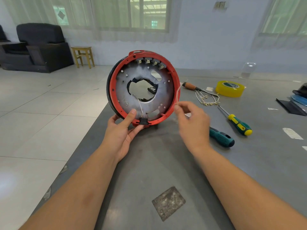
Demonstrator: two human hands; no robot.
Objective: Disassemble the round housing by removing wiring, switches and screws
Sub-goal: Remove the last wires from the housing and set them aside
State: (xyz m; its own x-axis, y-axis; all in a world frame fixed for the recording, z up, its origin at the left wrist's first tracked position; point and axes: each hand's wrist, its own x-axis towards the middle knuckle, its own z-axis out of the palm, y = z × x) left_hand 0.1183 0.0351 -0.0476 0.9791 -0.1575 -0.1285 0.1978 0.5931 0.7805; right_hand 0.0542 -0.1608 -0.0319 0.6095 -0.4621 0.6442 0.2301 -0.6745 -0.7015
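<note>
Red plastic forms the rim of the round housing, which stands on edge above the near-left part of the grey table, open side toward the camera. Inside the rim sits a pale grey metal plate dotted with small holes and studs, with a ragged dark-edged hole torn through its middle and two oval cut-outs, one upper right and one lower right. A row of four small switches lines the top of the housing's inner wall, and a black connector block sits at the bottom of the rim. A black band runs round the housing's left outer edge.

The left hand grips the housing from below, thumb pressed on the plate just left of the connector block and fingers curled under the rim. The right hand, just right of the housing, pinches a thin white wire that rises along the rim's right side; another thin white wire runs from the connector block up toward the central hole.

Right of the housing lie a wooden-handled tool, a bundle of loose wires with brass terminals, a yellow tape roll, and two green-handled screwdrivers, one nearer the right hand.
</note>
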